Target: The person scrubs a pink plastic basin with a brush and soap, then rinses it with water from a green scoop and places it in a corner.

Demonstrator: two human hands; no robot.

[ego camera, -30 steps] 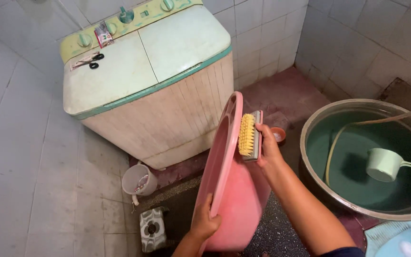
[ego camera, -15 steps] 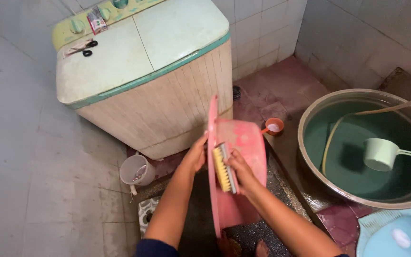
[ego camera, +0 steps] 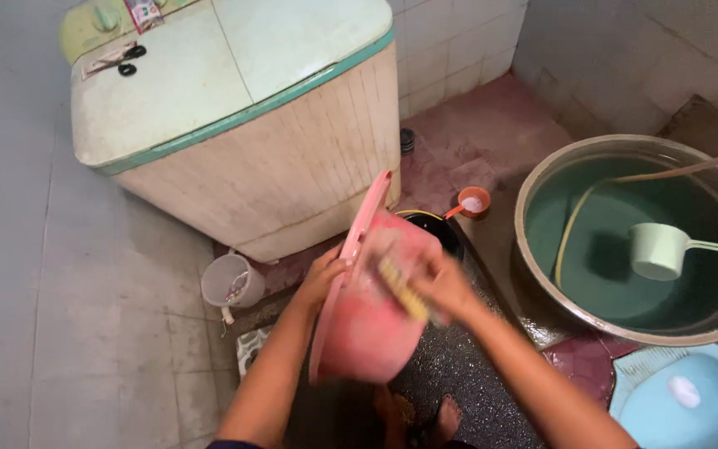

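Head view: a brush [ego camera: 403, 290] is being clenched in the right hand [ego camera: 446, 283] and pressed against the outside of a pink basin [ego camera: 367, 324]. The basin is being held on edge above the dark wet floor [ego camera: 467, 374], its rim being gripped by the left hand [ego camera: 323, 278]. Bare feet [ego camera: 438, 416] are being kept just beneath it. A washing machine [ego camera: 234, 116] is standing behind, a small white cup [ego camera: 230, 284] beside its base, and a large water-filled tub [ego camera: 625, 241] with a floating dipper [ego camera: 662, 249] to the right. With only one wet hand steadying the rim, the basin is probably at risk of being knocked loose by a hard stroke and dropped on the feet.
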